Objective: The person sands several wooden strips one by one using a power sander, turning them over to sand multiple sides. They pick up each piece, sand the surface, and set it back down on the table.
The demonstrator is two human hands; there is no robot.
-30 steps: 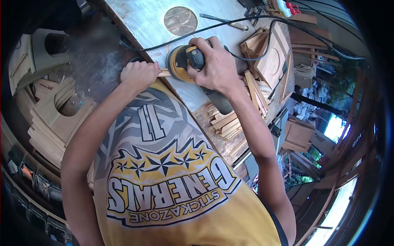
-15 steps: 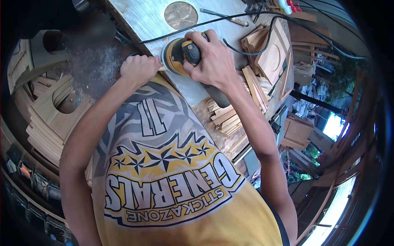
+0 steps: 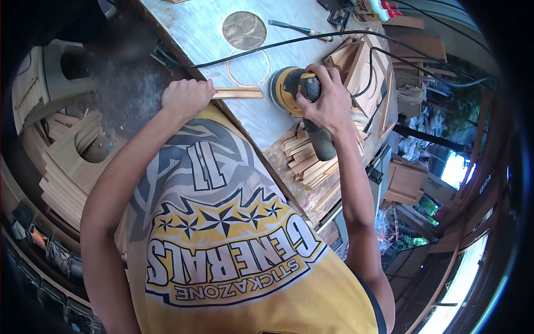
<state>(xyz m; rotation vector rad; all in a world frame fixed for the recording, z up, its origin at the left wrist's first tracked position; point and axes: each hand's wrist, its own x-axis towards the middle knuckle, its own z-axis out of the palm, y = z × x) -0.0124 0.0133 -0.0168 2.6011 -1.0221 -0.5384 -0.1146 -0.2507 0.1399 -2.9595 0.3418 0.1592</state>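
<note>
**A:** What is the left hand doing?

**B:** The left hand (image 3: pixel 186 99) is shut in a tight fist around one end of a thin wood strip (image 3: pixel 239 93). The strip lies flat on the table (image 3: pixel 194 33) and points toward the right hand.

**A:** And the right hand?

**B:** The right hand (image 3: pixel 329 104) is curled over the top of a yellow sander (image 3: pixel 289 88), with its fingers wrapped around it. The sander sits on the table just past the loose end of the strip. I cannot tell if they touch.

**A:** What is close by?

**B:** A pile of short wood sticks (image 3: pixel 303 158) lies right under the right wrist. Low beside the left elbow is a row of dark bins (image 3: pixel 33 234). The stuff inside them is too blurry to name.

**A:** And farther out?

**B:** A thin wood ring (image 3: pixel 266 65) lies flat just past the strip, between the two hands. A black cord (image 3: pixel 250 51) runs across the table above it. Farther still sits a round disc (image 3: pixel 244 30). Flat boards (image 3: pixel 367 72) are stacked behind the right hand. A wooden box (image 3: pixel 403 181) stands off to the right of the right arm, and I cannot see inside it.
</note>
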